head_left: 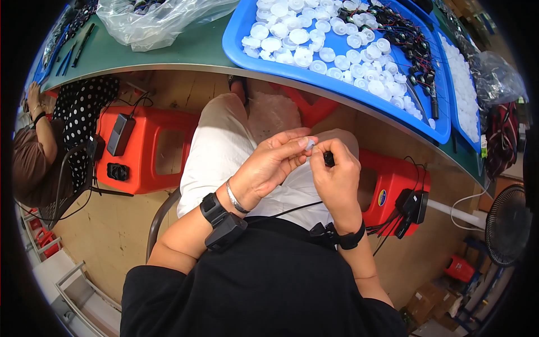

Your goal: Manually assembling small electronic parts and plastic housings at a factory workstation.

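Over my lap, my left hand (pixel 263 167) pinches a small whitish plastic piece (pixel 309 145) between thumb and fingertips. My right hand (pixel 339 175) is closed right beside it, its fingertips meeting the white piece. A small black part (pixel 329 159) shows among the curled fingers of the right hand; its exact kind cannot be made out. Beyond my hands, a blue tray (pixel 231 42) on the table holds many translucent white plastic caps (pixel 299 37) on its left and middle. Black wired components (pixel 405 39) lie heaped along its right side.
The green table's (pixel 185 58) curved front edge runs above my knees. A clear plastic bag (pixel 151 25) lies on it at the left. Red stools (pixel 147 151) with black devices flank my legs. Another person (pixel 36 160) sits far left; a black fan (pixel 508 224) stands at right.
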`<state>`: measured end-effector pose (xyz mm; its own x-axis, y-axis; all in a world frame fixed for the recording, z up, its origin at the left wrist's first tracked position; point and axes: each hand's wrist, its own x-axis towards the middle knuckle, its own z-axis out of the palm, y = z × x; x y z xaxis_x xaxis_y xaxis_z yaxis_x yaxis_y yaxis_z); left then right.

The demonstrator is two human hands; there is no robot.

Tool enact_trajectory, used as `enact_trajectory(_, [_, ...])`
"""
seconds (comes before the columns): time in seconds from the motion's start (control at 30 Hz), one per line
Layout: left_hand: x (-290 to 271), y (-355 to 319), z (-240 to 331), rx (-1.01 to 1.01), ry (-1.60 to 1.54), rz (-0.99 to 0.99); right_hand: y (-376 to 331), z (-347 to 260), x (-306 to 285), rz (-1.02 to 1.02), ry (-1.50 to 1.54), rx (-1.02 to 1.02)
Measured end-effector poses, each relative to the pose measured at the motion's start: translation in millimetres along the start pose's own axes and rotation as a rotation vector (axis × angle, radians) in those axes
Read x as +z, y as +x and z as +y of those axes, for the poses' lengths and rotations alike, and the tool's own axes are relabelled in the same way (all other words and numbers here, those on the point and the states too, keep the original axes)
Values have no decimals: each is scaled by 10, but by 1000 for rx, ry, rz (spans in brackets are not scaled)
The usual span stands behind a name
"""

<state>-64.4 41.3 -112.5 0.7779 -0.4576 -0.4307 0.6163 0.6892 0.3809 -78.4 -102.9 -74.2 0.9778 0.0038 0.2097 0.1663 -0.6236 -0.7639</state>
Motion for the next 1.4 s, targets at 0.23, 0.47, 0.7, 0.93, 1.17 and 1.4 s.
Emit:
enact_trajectory(0.23, [33,-23,1,15,73,3,-27,90,41,-8,-97,-117])
enact_trajectory(0.47, [35,6,9,67,-11,30,-37,32,31,-82,174,72])
enact_trajectory(0.7, [-57,-7,-23,-16,-40,-7,-63,94,-15,-157,251,207])
enact_trajectory(0.93, [27,-36,32,9,77,-11,-71,182,73,-82,324,196])
enact_trajectory(1.17, [-64,11,46,-53,-85,-57,-8,109,-15,-104,89,-129])
enact_trajectory(1.4, [-59,15,69,-70,-90,-50,-9,135,-5,-71,-192,-328])
